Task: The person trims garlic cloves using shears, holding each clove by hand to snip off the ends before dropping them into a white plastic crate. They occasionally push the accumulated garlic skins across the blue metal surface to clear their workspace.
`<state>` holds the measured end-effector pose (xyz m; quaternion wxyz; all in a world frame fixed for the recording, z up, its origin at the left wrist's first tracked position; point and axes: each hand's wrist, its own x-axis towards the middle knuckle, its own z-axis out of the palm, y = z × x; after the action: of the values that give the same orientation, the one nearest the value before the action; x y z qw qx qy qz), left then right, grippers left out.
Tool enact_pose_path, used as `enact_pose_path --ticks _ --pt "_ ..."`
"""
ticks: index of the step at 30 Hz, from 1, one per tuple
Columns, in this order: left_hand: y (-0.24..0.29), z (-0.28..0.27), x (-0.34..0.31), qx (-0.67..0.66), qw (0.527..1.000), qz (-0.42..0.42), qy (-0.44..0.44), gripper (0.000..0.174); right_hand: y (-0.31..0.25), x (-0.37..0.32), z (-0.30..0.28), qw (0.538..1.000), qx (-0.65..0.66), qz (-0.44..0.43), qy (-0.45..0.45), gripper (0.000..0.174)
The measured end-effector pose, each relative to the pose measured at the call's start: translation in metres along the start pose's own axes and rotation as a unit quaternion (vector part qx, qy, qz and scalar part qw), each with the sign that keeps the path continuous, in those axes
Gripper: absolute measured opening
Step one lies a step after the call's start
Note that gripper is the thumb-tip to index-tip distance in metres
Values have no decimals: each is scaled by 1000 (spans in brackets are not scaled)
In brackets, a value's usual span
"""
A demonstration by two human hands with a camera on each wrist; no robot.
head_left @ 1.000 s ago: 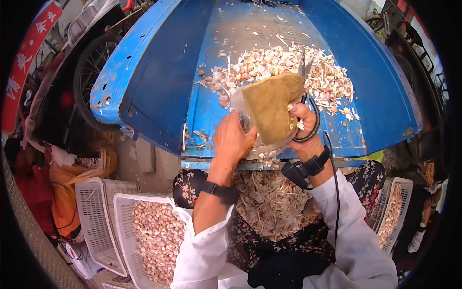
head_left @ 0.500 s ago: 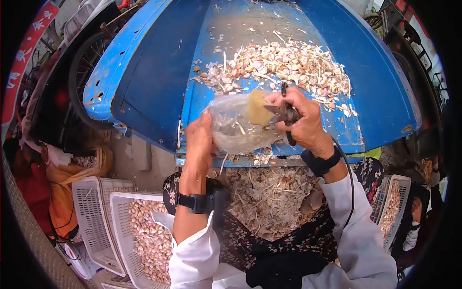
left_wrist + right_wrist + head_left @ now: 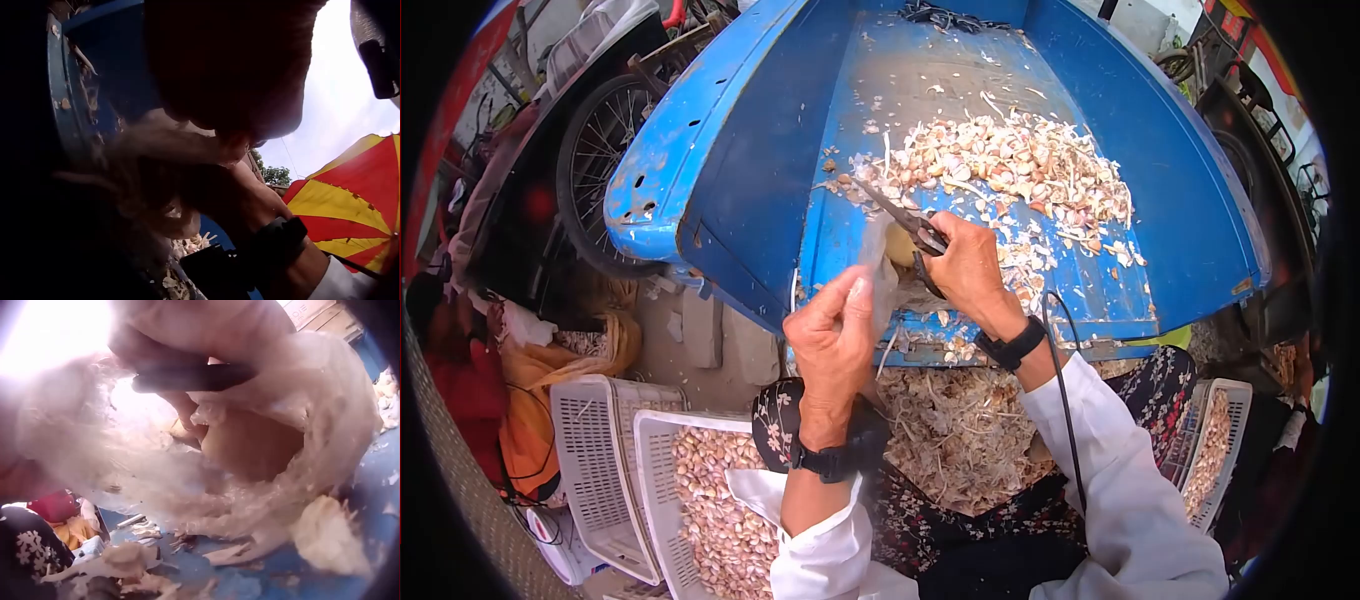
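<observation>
My left hand point(image 3: 835, 335) pinches the edge of a clear plastic bag point(image 3: 878, 280) over the front of the blue cart bed point(image 3: 825, 270). Dark scissors point(image 3: 910, 225) are gripped in my right hand point(image 3: 972, 268), blades pointing up and left across the bag. Between the hands shows part of a yellow-brown pad point(image 3: 898, 245), mostly hidden by the bag and right hand. In the right wrist view the wrinkled bag point(image 3: 206, 506) opens around the rounded brown surface of the pad point(image 3: 250, 447). Garlic cloves point(image 3: 1010, 160) lie heaped just beyond the hands.
White crates stand at left, one holding garlic cloves point(image 3: 720, 510); another crate point(image 3: 1200, 470) of cloves is at right. Dry skins and stalks point(image 3: 960, 430) pile on the lap. The cart's side walls point(image 3: 1190, 190) rise on both sides. A cable point(image 3: 1065, 400) runs along the right sleeve.
The pad, broadly visible earlier, has turned and is now mostly covered. The scissors' blades have swung to point up-left. The left hand has come lower, still holding the bag.
</observation>
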<state>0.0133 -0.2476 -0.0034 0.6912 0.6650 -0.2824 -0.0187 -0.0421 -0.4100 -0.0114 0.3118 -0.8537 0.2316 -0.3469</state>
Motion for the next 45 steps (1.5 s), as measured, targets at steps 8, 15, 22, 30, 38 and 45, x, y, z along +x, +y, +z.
enact_pose_path --ticks 8,15,22,30,38,45 --pt "13 -17 12 209 972 46 98 33 -7 26 40 652 619 259 -352 37" --pt "-7 -4 28 268 954 132 8 28 -28 23 77 664 603 357 -261 8" --pt "-10 -7 23 428 899 20 -94 40 -1 83 29 995 -30 91 -41 45" --pt "1 3 28 462 878 -33 -123 35 6 132 104 976 -123 166 -72 31" --pt "-22 4 46 476 873 28 -106 15 71 109 35 961 -234 140 -47 22" --pt "-17 20 64 393 906 156 12 12 88 103 -57 955 -292 35 -43 20"
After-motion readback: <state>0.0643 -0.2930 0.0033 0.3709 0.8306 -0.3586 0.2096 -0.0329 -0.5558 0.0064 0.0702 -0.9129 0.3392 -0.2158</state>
